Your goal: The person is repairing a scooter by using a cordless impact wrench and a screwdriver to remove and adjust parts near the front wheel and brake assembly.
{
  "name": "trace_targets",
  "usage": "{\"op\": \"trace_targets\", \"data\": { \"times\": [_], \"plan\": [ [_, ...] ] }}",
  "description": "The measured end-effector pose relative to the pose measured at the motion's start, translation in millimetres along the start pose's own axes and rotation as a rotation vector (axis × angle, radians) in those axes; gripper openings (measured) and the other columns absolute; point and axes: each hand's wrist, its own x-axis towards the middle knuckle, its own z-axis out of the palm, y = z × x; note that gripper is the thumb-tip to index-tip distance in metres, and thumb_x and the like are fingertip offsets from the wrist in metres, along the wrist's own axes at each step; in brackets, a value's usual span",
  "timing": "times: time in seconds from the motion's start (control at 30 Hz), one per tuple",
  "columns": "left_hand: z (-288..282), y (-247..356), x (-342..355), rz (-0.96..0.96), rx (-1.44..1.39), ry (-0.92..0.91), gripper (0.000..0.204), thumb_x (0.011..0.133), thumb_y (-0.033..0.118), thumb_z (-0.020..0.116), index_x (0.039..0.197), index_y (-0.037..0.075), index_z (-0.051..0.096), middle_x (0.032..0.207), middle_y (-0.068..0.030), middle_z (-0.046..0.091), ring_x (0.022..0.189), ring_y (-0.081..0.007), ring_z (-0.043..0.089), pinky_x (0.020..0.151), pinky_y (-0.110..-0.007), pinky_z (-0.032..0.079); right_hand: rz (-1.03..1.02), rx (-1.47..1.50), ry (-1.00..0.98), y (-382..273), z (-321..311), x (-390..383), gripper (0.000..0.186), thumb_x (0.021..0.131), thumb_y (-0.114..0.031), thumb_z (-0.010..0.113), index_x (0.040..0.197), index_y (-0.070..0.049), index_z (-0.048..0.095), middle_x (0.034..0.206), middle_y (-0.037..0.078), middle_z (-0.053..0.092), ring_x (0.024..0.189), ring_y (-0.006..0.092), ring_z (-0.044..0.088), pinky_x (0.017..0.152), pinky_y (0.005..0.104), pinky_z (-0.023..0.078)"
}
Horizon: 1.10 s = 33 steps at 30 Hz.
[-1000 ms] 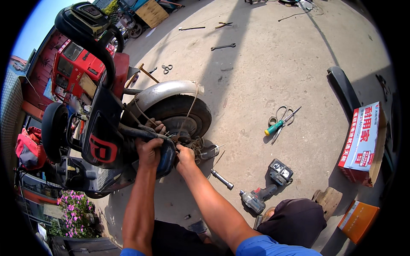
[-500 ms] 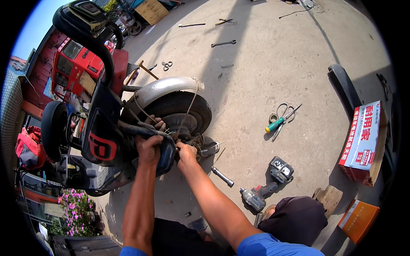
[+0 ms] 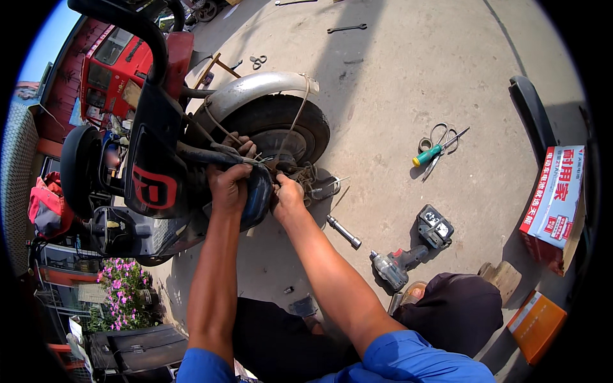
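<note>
A two-wheeled scooter (image 3: 153, 179) has its silver mudguard (image 3: 262, 86) and black tyre (image 3: 308, 127) toward me, with cords strung over them. My left hand (image 3: 227, 179) grips a dark tube (image 3: 198, 153) above a glossy dark housing (image 3: 255, 204), its fingers curled behind the tube. Just right of it, my right hand (image 3: 288, 195) is closed beside the hub (image 3: 278, 143) among tangled wires (image 3: 306, 175); what its fingertips hold is hidden.
On the concrete (image 3: 415, 76) lie a socket bar (image 3: 345, 231), cordless driver (image 3: 393, 268), battery (image 3: 435, 226), screwdriver (image 3: 428, 153) with scissors, spanner (image 3: 347, 28), black part (image 3: 533, 108), printed carton (image 3: 555, 198) and orange box (image 3: 536, 325). Pink flowers (image 3: 118, 290) stand left.
The view has shifted, so the scene sits higher and further right. My hands remain at the same place on the scooter, the right one slightly more bent at the fingers.
</note>
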Motion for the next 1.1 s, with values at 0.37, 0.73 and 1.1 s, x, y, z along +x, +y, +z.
{"op": "trace_targets", "data": {
  "times": [0.37,0.73,1.1],
  "plan": [
    [-2,-2,2,0.01,-0.01,-0.022,0.072,0.06,-0.011,0.05,0.131,-0.008,0.044,0.125,-0.0202,0.056,0.118,-0.0312,0.057,0.111,-0.041,0.041,0.043,0.038,-0.064,5,-5,8,0.011,0.091,-0.009,0.058,0.081,-0.004,0.061,0.074,0.004,0.061,0.06,0.0129,0.056,0.055,0.0257,0.045],
    [1,-1,3,0.002,-0.005,-0.04,0.072,0.061,-0.01,0.051,0.132,-0.008,0.044,0.125,-0.0193,0.055,0.119,-0.0304,0.057,0.111,-0.04,0.041,0.014,0.047,0.014,8,-3,17,0.013,0.088,-0.008,0.061,0.076,-0.003,0.059,0.066,0.002,0.055,0.055,0.0129,0.052,0.053,0.0288,0.043],
    [1,0,1,0.004,0.011,-0.04,0.071,0.061,-0.011,0.051,0.132,-0.008,0.043,0.126,-0.0198,0.054,0.119,-0.0308,0.057,0.111,-0.041,0.041,-0.047,0.011,0.064,2,9,-2,0.014,0.089,-0.007,0.06,0.076,-0.004,0.058,0.066,0.002,0.054,0.056,0.0138,0.053,0.054,0.0295,0.044]
  ]
}}
